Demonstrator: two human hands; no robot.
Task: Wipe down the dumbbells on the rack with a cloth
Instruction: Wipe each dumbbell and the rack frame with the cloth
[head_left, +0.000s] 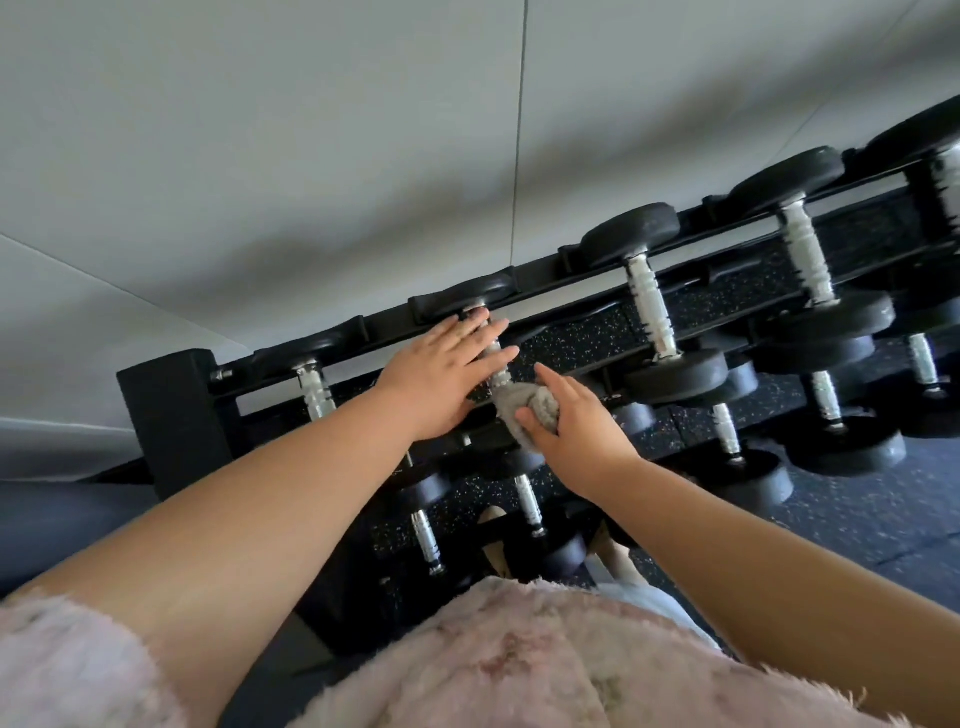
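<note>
On the top rail of the rack (171, 395), near its left end, a dumbbell (470, 297) is covered by the left hand (441, 374), laid flat with fingers straight across the ridged metal handle. A soft grey cloth (524, 405) is gripped, bunched, in the right hand (576, 421) at the handle's near end. The dumbbell is judged heavy and rigid, best left cradled and wiped in place.

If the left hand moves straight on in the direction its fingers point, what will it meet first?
Probably the rack's back rail, just right of the far head of the dumbbell that the left hand rests on. Depth is unclear; it might pass over the rail to the wall.
</note>
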